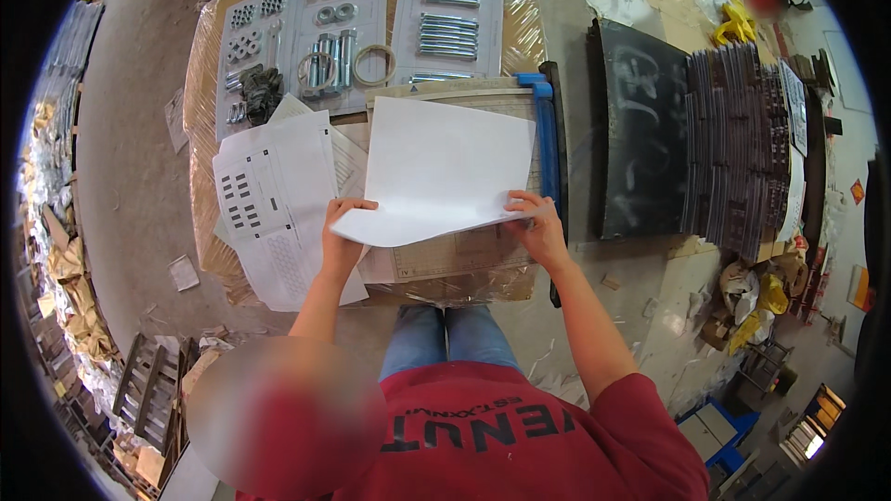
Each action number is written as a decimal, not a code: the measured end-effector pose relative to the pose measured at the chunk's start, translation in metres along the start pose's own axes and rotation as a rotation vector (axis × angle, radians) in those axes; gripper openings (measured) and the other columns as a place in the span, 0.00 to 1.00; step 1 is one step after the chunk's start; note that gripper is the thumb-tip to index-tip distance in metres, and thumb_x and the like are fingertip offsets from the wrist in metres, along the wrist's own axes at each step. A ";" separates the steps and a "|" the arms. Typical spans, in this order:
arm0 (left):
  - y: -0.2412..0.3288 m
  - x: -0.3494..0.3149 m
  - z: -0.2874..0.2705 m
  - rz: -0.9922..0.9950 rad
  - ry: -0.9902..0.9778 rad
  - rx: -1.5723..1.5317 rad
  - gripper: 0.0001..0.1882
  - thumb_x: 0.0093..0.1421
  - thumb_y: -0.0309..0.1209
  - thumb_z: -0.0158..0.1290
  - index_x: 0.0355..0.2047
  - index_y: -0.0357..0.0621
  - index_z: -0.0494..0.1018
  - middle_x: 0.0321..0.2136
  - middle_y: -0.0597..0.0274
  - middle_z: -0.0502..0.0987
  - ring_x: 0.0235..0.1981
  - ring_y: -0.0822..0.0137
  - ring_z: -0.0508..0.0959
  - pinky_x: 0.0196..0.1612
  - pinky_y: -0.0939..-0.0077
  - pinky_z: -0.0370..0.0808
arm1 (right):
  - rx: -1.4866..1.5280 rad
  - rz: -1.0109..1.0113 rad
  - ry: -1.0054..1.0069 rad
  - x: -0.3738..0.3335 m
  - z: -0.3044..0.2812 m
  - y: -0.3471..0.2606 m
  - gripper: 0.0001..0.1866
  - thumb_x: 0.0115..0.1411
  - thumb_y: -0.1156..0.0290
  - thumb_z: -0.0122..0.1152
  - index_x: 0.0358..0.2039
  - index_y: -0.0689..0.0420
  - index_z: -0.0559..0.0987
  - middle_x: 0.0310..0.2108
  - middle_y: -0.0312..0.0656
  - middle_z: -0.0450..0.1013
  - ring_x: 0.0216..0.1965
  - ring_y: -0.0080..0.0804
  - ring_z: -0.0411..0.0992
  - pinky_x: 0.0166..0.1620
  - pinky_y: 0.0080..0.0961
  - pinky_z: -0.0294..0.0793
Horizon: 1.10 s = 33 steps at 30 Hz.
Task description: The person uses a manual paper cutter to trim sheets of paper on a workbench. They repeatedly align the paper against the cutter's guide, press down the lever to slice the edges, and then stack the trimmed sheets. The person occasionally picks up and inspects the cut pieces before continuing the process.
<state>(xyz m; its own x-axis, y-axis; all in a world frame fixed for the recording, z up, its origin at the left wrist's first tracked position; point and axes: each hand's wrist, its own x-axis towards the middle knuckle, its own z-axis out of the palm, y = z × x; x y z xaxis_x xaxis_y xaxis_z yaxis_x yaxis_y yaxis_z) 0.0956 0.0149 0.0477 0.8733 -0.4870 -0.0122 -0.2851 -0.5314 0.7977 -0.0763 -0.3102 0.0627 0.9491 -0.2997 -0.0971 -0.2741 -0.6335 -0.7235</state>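
Note:
Between my two hands are white paper sheets [450, 158], their near edge lifted and bowed. My left hand [343, 227] grips the near left corner, thumb and fingers closed on it. At the near right corner my right hand [540, 227] pinches the paper in the same way. Beneath the sheets lies a paper trimmer [436, 258] with a grid-marked base, mostly covered. Its blue cutting arm [548, 148] runs along the right side, close to my right hand. Left of the trimmer, printed sheets [311, 162] overlap one another.
Behind the trimmer, flat panels hold bolts [450, 32], nuts and washers [336, 14]. Two tape rings [374, 65] and a dark crumpled item [261, 93] rest there. A plastic-wrapped table [206, 83] carries everything. To the right stand a black board [640, 130] and stacked flat cardboard [738, 148].

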 end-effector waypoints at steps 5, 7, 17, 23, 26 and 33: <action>-0.003 0.013 0.009 -0.201 0.030 -0.039 0.07 0.55 0.24 0.59 0.35 0.43 0.75 0.35 0.59 0.77 0.38 0.60 0.74 0.40 0.69 0.73 | 0.380 0.588 -0.089 0.010 -0.001 -0.015 0.15 0.62 0.58 0.62 0.38 0.58 0.80 0.36 0.44 0.77 0.32 0.32 0.69 0.37 0.27 0.69; 0.004 0.021 0.010 -0.311 0.037 -0.005 0.08 0.56 0.28 0.61 0.35 0.42 0.75 0.34 0.57 0.76 0.36 0.59 0.73 0.39 0.69 0.72 | 0.277 0.600 0.107 0.015 0.012 -0.015 0.21 0.62 0.54 0.62 0.38 0.62 0.78 0.28 0.44 0.75 0.26 0.32 0.66 0.33 0.30 0.68; 0.064 0.041 0.033 0.338 0.034 0.585 0.25 0.57 0.36 0.59 0.56 0.52 0.71 0.59 0.59 0.68 0.60 0.59 0.67 0.66 0.53 0.56 | 0.074 0.685 0.277 0.032 0.037 -0.005 0.20 0.57 0.58 0.66 0.30 0.66 0.75 0.30 0.52 0.74 0.32 0.48 0.72 0.39 0.39 0.71; 0.074 0.064 0.069 0.344 -0.284 0.537 0.28 0.62 0.46 0.53 0.62 0.64 0.66 0.67 0.70 0.59 0.70 0.61 0.53 0.70 0.44 0.43 | 0.068 0.707 0.268 0.035 0.036 -0.020 0.19 0.57 0.60 0.65 0.31 0.67 0.75 0.32 0.52 0.74 0.32 0.47 0.72 0.39 0.38 0.70; 0.068 0.072 0.074 0.355 -0.306 0.562 0.28 0.63 0.48 0.52 0.63 0.63 0.66 0.68 0.69 0.58 0.70 0.62 0.52 0.70 0.43 0.42 | 0.085 0.677 0.329 0.031 0.037 -0.021 0.17 0.58 0.63 0.65 0.30 0.66 0.74 0.30 0.50 0.73 0.31 0.45 0.71 0.38 0.37 0.70; 0.058 0.073 0.077 0.305 -0.322 0.553 0.28 0.63 0.48 0.51 0.63 0.62 0.66 0.68 0.68 0.57 0.70 0.61 0.52 0.69 0.38 0.42 | 0.084 0.676 0.330 0.030 0.038 -0.023 0.16 0.59 0.63 0.65 0.29 0.66 0.73 0.28 0.48 0.71 0.28 0.41 0.68 0.36 0.35 0.68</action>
<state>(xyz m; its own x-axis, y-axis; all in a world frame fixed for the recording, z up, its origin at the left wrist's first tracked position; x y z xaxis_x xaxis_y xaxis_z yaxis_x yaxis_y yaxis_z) 0.1120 -0.1051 0.0465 0.5872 -0.8052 -0.0828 -0.7315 -0.5716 0.3717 -0.0354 -0.2777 0.0507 0.4795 -0.8098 -0.3381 -0.7544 -0.1835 -0.6302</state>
